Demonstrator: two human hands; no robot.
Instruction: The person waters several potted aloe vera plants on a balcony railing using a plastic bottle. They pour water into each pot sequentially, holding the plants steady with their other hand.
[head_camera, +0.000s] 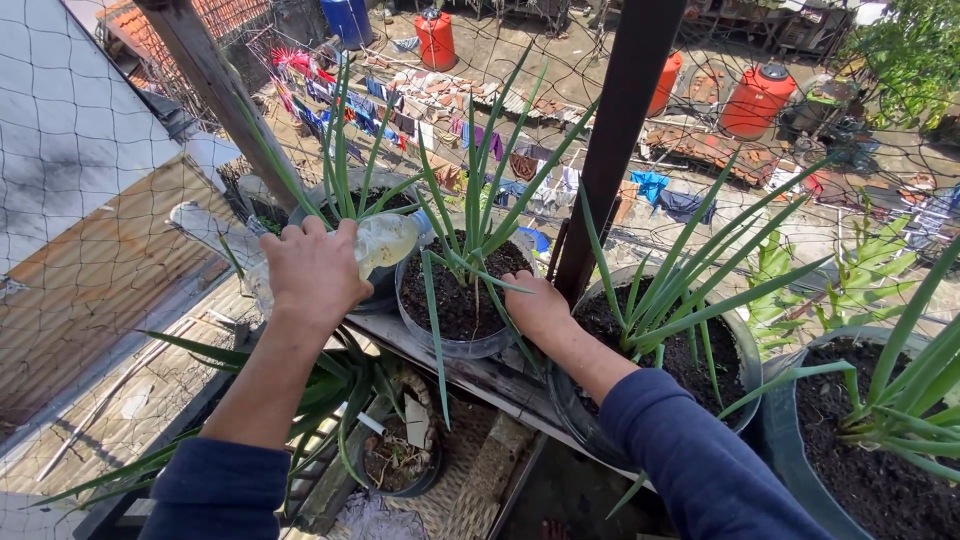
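Item one, as I read it from the head view: a clear plastic bottle (375, 243) gripped in my left hand (313, 272), whose fingers are wrapped round its rear part so that only the forward, rounded end shows beyond the knuckles. The bottle's long axis runs from the palm forward and to the right, roughly level or tipped slightly; the exposed end points toward the middle pot (462, 297), a round container of dark soil holding a plant with long narrow green leaves (480, 190). That end lies just beside the pot's near-left rim, at the rim of the dark pot behind it (375, 200); I cannot tell whether it touches either rim, or which end carries the neck. Item two: my right hand (538, 305) sits to the right of the bottle, fingers curled together over the middle pot's right rim, pressed against it. The left hand is therefore the hand on the bottle; the right is near it but apart, across the soil. Item three: a larger pot (735, 350) with similar leaves lies right of the right hand, a dark post (620, 130) rising just behind those fingers.
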